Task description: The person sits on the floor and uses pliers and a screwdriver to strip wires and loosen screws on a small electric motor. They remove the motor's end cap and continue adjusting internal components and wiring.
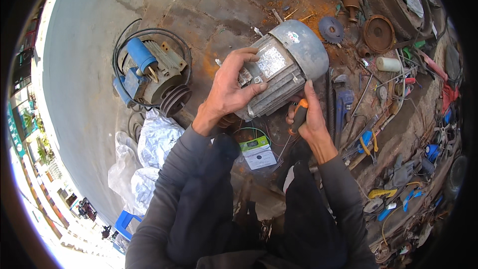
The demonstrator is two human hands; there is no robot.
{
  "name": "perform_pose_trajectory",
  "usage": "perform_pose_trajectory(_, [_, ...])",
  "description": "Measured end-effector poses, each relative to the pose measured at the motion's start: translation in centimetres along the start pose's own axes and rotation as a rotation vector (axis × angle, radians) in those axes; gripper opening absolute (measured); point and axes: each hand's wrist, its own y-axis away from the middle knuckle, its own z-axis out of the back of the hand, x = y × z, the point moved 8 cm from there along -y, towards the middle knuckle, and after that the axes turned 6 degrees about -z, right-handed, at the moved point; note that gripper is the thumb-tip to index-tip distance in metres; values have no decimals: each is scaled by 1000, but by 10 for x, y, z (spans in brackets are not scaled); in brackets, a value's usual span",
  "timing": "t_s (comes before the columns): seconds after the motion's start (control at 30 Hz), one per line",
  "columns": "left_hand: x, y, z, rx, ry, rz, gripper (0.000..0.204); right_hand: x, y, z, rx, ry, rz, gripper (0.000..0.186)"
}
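Observation:
A grey electric motor (265,77) with a ribbed body, a rounded end cover and a shiny label plate is tilted in front of me. My left hand (230,88) grips its near left side, thumb and fingers spread over the housing beside the terminal area. At the motor's right, my right hand (314,122) is closed round the orange and black handle of a screwdriver (299,114), whose thin shaft points down toward my feet. The right thumb rests against the end cover's lower edge. Some right fingers are hidden behind the handle and motor.
A second motor (162,77) with blue cylinders, a pulley and looped black cable stands at left. White plastic bags (154,144) lie below it. Between my feet is a green and white package (258,153). Rusty parts, a toothed disc (331,30) and scattered tools crowd the right.

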Motion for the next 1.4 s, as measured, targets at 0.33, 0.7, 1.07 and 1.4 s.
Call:
perform_pose_trajectory(0.33, [24, -13, 27, -36, 150, -7, 27, 19, 4, -25, 52, 158, 52, 63])
perform_pose_trajectory(0.7, [44, -28, 34, 49, -21, 68, 58, 51, 15, -6, 9, 84, 81, 47])
perform_pose_trajectory(1.07, [72, -28, 43, 27, 285, 376, 45, 194, 94, 116, -175, -209, 818, 28])
perform_pose_trajectory(1.4, [74, -30, 43, -7, 310, 315, 43, 114, 95, 194, -677, 477, 391, 33])
